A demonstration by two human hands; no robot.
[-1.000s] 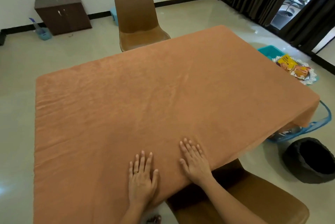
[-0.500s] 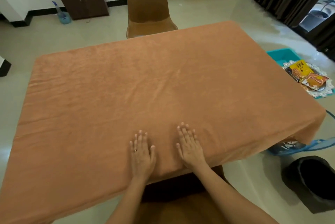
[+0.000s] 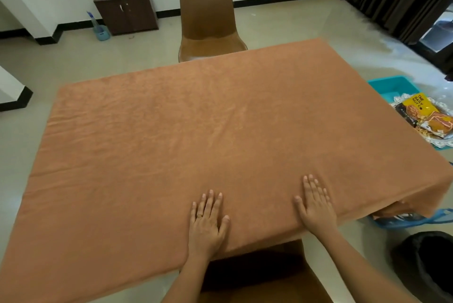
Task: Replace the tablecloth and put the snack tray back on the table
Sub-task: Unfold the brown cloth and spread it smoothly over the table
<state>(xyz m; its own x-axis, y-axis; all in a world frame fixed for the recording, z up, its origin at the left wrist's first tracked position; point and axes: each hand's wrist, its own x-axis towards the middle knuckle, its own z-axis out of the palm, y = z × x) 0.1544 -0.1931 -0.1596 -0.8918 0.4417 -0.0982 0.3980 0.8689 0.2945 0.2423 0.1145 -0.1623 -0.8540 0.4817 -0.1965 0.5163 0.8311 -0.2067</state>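
An orange tablecloth [image 3: 220, 131] covers the whole table and hangs over its edges. My left hand [image 3: 207, 223] lies flat on the cloth near the front edge, fingers straight, a ring on one finger. My right hand [image 3: 316, 204] also presses flat on the cloth, further right, fingers straight. The snack tray [image 3: 426, 121], silvery with a yellow nut packet and other snack packs, sits on the floor to the right of the table, partly on a teal bin [image 3: 392, 86].
A brown chair [image 3: 208, 21] stands at the table's far side; another brown chair [image 3: 264, 275] is under the near edge in front of me. A black round basket [image 3: 426, 263] and a blue basket [image 3: 411, 219] are on the floor at right. Dark cabinet [image 3: 126, 8] by the wall.
My hands have slid apart across the cloth, the right one moving rightward. The view has shifted so the table sits more centred.
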